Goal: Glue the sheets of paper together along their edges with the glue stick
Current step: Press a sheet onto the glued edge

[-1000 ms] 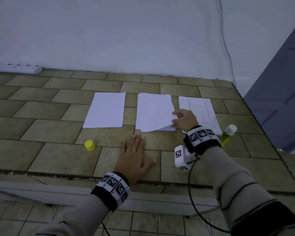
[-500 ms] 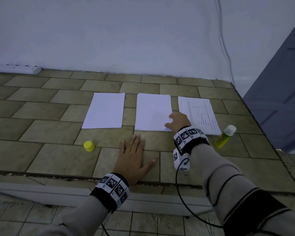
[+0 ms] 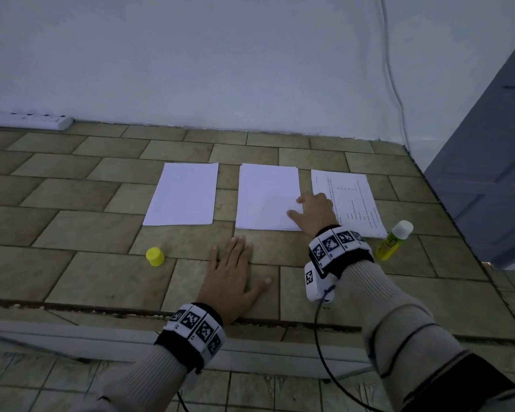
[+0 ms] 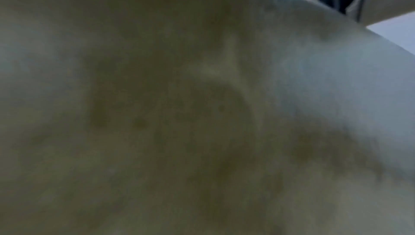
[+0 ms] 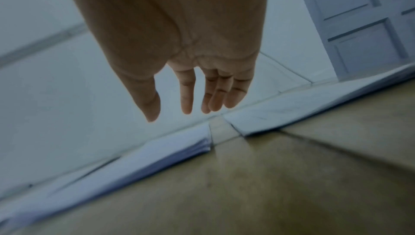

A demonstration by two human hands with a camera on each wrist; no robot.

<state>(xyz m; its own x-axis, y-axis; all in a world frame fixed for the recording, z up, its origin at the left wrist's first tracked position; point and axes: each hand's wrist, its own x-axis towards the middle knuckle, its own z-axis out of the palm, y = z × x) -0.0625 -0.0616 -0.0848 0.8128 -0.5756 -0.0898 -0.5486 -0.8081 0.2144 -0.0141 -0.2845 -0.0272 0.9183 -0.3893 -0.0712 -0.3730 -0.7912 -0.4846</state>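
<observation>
Three paper stacks lie side by side on the tiled floor: a blank left stack (image 3: 183, 194), a blank middle stack (image 3: 265, 196) and a printed right stack (image 3: 353, 200). My right hand (image 3: 314, 211) hovers with straight fingers over the gap between the middle and right stacks, holding nothing; the right wrist view shows its fingers (image 5: 187, 96) spread above both stacks' near edges. My left hand (image 3: 231, 272) lies flat on the tiles in front of the middle stack. The yellow glue stick (image 3: 394, 240) lies uncapped by the right stack's near corner. Its yellow cap (image 3: 155, 256) sits apart on the left.
A white wall (image 3: 220, 60) bounds the floor behind the papers, with a power strip (image 3: 27, 120) at its foot on the left. A grey-blue door (image 3: 494, 162) stands to the right. A metal floor track (image 3: 72, 334) runs across near me.
The lifted top sheet of the middle stack has been laid flat. My right hand let go of it and opened over the stacks. The left hand stayed put.
</observation>
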